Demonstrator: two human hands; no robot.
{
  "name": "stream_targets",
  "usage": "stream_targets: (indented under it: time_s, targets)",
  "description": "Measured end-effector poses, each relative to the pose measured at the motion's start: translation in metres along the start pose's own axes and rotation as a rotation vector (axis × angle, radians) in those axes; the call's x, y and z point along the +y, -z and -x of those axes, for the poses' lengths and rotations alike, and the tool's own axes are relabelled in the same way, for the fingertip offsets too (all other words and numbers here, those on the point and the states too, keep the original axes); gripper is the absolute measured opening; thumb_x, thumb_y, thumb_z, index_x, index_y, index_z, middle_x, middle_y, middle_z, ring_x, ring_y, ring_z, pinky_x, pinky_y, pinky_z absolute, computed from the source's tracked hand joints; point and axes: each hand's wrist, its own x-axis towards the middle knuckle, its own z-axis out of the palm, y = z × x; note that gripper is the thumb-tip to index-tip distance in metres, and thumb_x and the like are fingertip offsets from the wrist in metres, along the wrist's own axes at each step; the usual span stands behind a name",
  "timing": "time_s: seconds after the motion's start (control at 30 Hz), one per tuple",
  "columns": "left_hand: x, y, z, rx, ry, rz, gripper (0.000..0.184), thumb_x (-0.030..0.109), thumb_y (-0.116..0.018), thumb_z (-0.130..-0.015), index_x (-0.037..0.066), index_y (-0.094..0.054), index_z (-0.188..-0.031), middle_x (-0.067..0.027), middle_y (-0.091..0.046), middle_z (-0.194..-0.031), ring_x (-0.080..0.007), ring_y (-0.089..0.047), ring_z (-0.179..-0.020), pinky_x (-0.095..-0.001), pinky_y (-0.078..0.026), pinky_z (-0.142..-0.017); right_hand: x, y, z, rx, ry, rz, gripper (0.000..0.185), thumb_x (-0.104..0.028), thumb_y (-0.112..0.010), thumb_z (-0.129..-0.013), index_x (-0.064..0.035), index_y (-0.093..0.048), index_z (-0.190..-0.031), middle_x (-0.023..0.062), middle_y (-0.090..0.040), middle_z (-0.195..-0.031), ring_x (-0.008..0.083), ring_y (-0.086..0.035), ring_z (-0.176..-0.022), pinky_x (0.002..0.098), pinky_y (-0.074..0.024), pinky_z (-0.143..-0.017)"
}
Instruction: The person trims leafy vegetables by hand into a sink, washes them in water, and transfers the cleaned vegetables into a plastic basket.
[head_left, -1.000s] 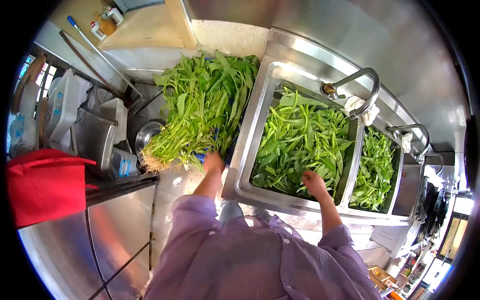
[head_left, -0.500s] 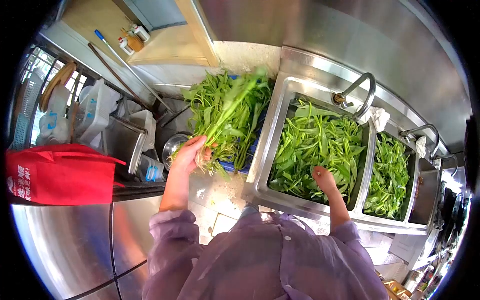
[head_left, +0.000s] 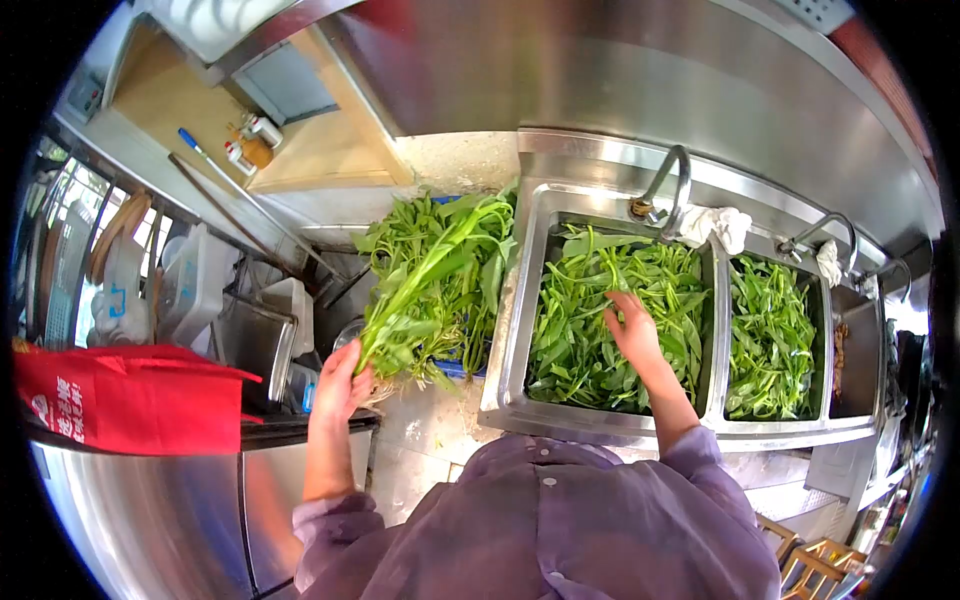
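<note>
Two hands: left hand (head_left: 341, 384) grips greens (head_left: 432, 272) outside sink rim (head_left: 509, 350); right hand (head_left: 636, 332), half-open, perhaps touches leaves (head_left: 580, 330) within.

Bright light, strong fisheye curvature, black corners, pale glare on the floor (head_left: 428, 442) and steel cabinet (head_left: 160, 510).

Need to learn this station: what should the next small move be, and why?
Probably bring the left hand toward the right hand: the left holds a bunch of greens beside the sink, the right is over leaves inside it.
</note>
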Motion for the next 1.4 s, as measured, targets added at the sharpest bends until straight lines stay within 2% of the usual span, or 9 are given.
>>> stream_targets:
  time_s: [0.23, 0.37, 0.47, 0.63, 0.67, 0.8, 1.23, 1.33, 1.4]
  targets:
    - [0.025, 0.014, 0.038, -0.060, -0.099, -0.028, 0.028, 0.027, -0.045, -0.088, 0.003, -0.049, -0.075, 0.0033, -0.031, -0.046, -0.0048, -0.024, -0.036, -0.0203, -0.016, -0.034, -0.079, 0.031, -0.048, 0.425, 0.367, -0.105, 0.024, -0.009, -0.057, -0.074, -0.0048, -0.055, -0.097, 0.0117, -0.055, -0.093, 0.0301, -0.053, -0.085, 0.0366, -0.0433, -0.072]
    - [0.027, 0.008, 0.044, 0.007, -0.064, -0.117, 0.025, 0.027, -0.048, -0.086, 0.003, -0.051, -0.080, 0.0002, -0.043, -0.055, -0.0035, -0.026, -0.037, -0.0182, -0.019, -0.033, -0.090, 0.032, -0.070, 0.448, 0.481, 0.007, 0.022, -0.013, -0.058, -0.073, -0.0064, -0.056, -0.093, 0.0082, -0.055, -0.092, 0.0259, -0.050, -0.086, 0.0376, -0.0361, -0.081]
    - [0.019, 0.006, 0.034, 0.020, -0.075, -0.091, 0.025, 0.027, -0.050, -0.085, 0.003, -0.053, -0.081, -0.0004, -0.047, -0.059, -0.0032, -0.027, -0.037, -0.0176, -0.020, -0.032, -0.058, 0.021, -0.070, 0.251, 0.479, 0.033, 0.017, -0.014, -0.057, -0.074, -0.0050, -0.058, -0.089, 0.0084, -0.056, -0.084, 0.0281, -0.052, -0.082, 0.0356, -0.0392, -0.078]
    - [-0.001, -0.008, 0.008, -0.016, -0.026, -0.074, 0.027, 0.029, -0.048, -0.086, 0.004, -0.052, -0.076, 0.0048, -0.034, -0.046, -0.0039, -0.023, -0.034, -0.0189, -0.019, -0.031, 0.006, 0.005, -0.051, -0.372, -0.017, -0.633, 0.023, -0.022, -0.049, -0.085, -0.0002, -0.059, -0.087, 0.0033, -0.059, -0.074, 0.0161, -0.055, -0.070, 0.0250, -0.0429, -0.068]
    - [-0.008, -0.008, 0.000, 0.018, -0.017, -0.089, 0.029, 0.030, -0.048, -0.086, 0.005, -0.053, -0.073, 0.0062, -0.029, -0.044, -0.0041, -0.021, -0.033, -0.0198, -0.015, -0.032, 0.023, 0.001, -0.048, -0.461, -0.081, -0.664, 0.026, -0.024, -0.048, -0.086, -0.0014, -0.060, -0.088, 0.0002, -0.059, -0.074, 0.0079, -0.051, -0.070, 0.0222, -0.0411, -0.067]
    - [-0.017, -0.023, -0.019, 0.023, 0.020, -0.141, 0.029, 0.029, -0.049, -0.086, 0.003, -0.052, -0.073, 0.0050, -0.031, -0.045, -0.0031, -0.023, -0.035, -0.0184, -0.016, -0.033, 0.048, 0.017, -0.034, -0.725, -0.292, -0.790, 0.025, -0.027, -0.051, -0.084, -0.0047, -0.062, -0.087, -0.0005, -0.059, -0.073, 0.0049, -0.049, -0.066, 0.0204, -0.0402, -0.063]
    - [-0.019, -0.087, -0.031, -0.078, -0.118, -0.648, 0.020, 0.023, -0.054, -0.083, 0.004, -0.055, -0.077, 0.0033, -0.048, -0.057, -0.0017, -0.035, -0.043, -0.0167, -0.024, -0.038, 0.087, 0.027, -0.011, -0.312, -0.258, -0.234, 0.037, -0.034, -0.044, -0.086, 0.0017, -0.055, -0.086, 0.0074, -0.057, -0.070, 0.0136, -0.050, -0.058, 0.0267, -0.0429, -0.057]
    - [-0.037, -0.107, -0.025, -0.180, -0.175, -0.703, 0.018, 0.021, -0.056, -0.082, 0.004, -0.054, -0.075, 0.0055, -0.043, -0.056, -0.0018, -0.035, -0.043, -0.0172, -0.025, -0.038, 0.093, 0.011, -0.014, 0.099, -0.827, -0.601, 0.033, -0.028, -0.045, -0.087, 0.0032, -0.054, -0.085, 0.0041, -0.050, -0.062, 0.0122, -0.043, -0.052, 0.0271, -0.0362, -0.046]
    - [-0.040, -0.106, -0.027, -0.140, -0.123, -0.597, 0.018, 0.021, -0.055, -0.082, 0.004, -0.054, -0.077, 0.0057, -0.042, -0.056, -0.0019, -0.035, -0.043, -0.0174, -0.025, -0.038, 0.126, 0.017, -0.019, 0.274, -0.953, -0.849, 0.032, -0.027, -0.045, -0.087, 0.0034, -0.054, -0.088, 0.0050, -0.052, -0.065, 0.0131, -0.046, -0.055, 0.0275, -0.0383, -0.049]
